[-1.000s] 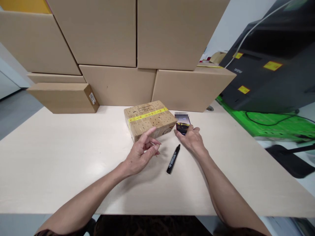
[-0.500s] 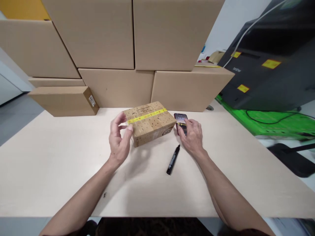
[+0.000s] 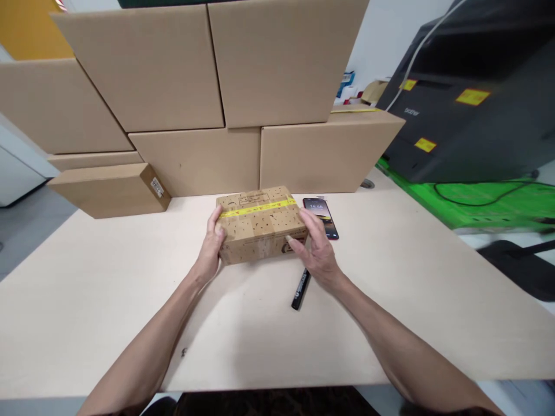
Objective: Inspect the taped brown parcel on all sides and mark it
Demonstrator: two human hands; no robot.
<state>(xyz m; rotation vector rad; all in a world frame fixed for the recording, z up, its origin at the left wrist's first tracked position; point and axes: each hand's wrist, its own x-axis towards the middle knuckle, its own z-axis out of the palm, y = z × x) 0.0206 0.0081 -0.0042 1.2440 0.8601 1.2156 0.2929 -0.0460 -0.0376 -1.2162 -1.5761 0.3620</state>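
Observation:
A small cardboard box (image 3: 260, 226), speckled with dark marks and crossed by yellow tape, is between my two hands on the table. My left hand (image 3: 211, 248) grips its left end, thumb at the near corner and fingers along the side. At the right end, my right hand (image 3: 317, 248) holds the box with fingers over the edge and thumb against the front face. A smartphone (image 3: 328, 224) with its screen lit lies just beyond my right hand. Partly under that hand's view, a black marker pen (image 3: 300, 292) rests on the table; its upper tip is hidden.
Large cardboard boxes (image 3: 160, 75) are stacked along the back of the table (image 3: 108, 294). A flat carton (image 3: 108, 188) with a label stands at the back left. To the right are a dark grey printer (image 3: 468, 127) on a green surface and a black stand base (image 3: 515, 268).
My right hand has left the smartphone and taken hold of the box's right end. My left hand has closed on the left end, and the box has turned slightly. The camera view has shifted.

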